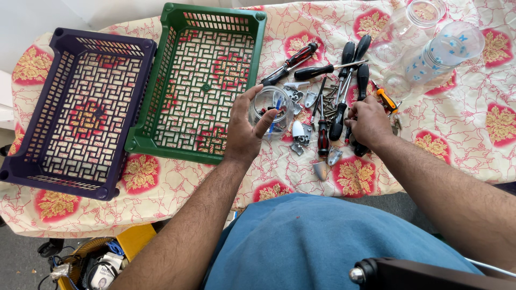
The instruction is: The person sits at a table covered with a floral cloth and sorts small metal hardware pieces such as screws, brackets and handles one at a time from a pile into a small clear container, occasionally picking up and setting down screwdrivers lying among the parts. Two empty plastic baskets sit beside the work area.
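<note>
Here the left hand (244, 134) wraps its fingers (264, 124) and thumb around a small clear jar (270, 104), gripping its side. The jar is round, see-through and open at the top, standing upright on the counter (177, 185) just right of the green crate (201, 80); small dark and blue bits show through its wall, too small to tell apart.

The right hand (368, 122) lies palm down, right of the jar, its fingers curled closed over black tool handles in the pile of screwdrivers (338, 91); which handle it holds I cannot tell. Between jar and right hand lie small metal brackets (301, 134) and screws (329, 104), scattered on the flowered cloth.

The green crate, lattice-walled, shows only the cloth pattern through its floor. Left of it, touching it, sits a purple crate (80, 107) of the same make, likewise showing only cloth. Beyond the screwdrivers, well right of the green crate, two clear lidded jars (435, 48) lie on their sides.
</note>
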